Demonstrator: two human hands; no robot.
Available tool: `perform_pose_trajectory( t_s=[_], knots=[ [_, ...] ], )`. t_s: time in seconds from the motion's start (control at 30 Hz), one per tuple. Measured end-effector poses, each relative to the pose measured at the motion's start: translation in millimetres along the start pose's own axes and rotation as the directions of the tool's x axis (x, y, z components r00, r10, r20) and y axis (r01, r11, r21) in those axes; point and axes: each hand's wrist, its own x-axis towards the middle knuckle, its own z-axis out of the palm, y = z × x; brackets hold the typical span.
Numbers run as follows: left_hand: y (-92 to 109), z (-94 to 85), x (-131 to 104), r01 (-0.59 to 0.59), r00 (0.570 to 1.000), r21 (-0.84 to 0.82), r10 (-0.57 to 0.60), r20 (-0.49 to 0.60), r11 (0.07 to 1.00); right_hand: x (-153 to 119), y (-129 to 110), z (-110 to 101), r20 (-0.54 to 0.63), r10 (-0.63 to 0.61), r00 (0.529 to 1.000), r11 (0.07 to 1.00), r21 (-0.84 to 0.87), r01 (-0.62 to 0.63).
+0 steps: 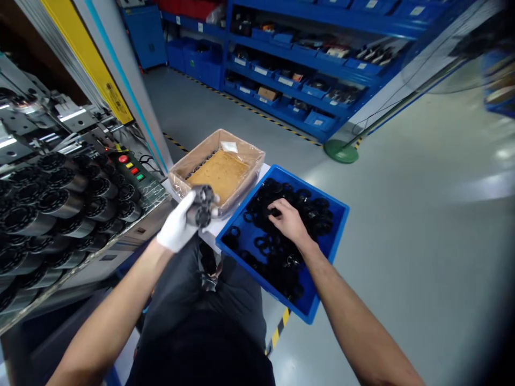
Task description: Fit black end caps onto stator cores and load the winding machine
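Observation:
My left hand point(177, 224), in a white glove, is closed around two dark metal cylinders point(200, 206), held side by side near the front of a cardboard box point(256, 155). My bare right hand point(287, 220) reaches into a blue tray point(338, 228) of black rings point(265, 245). Its fingers are bent together over the pile, pinching what looks like a black ring. The box is lined with clear plastic and holds a brown sheet point(220, 172), with a row of small dark parts along its left side.
Many stacked metal cylinders point(60, 201) fill the bench at the left, beside a machine with a button panel point(131, 166). Behind stand blue shelves point(289, 75) with bins. A green round stand base point(341, 151) is on the floor at the right.

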Motion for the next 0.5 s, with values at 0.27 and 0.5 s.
perform_pose_trajectory(
  t_s=[0.27, 0.5],
  knots=[
    [-93.3, -39.0, -151.3, 0.191, 0.981, -0.271, -0.178, 0.072, 0.943, -55.0, -76.5, 21.5, -0.248, 0.126, 0.961, 0.932, 0.360, -0.029],
    [-78.5, -20.9, -167.4, 0.188, 0.976, -0.499, -0.218, -0.002, 0.846, -130.8, -217.9, 55.5, -0.009, 0.032, 0.999, 0.803, 0.596, -0.020]
  ],
)
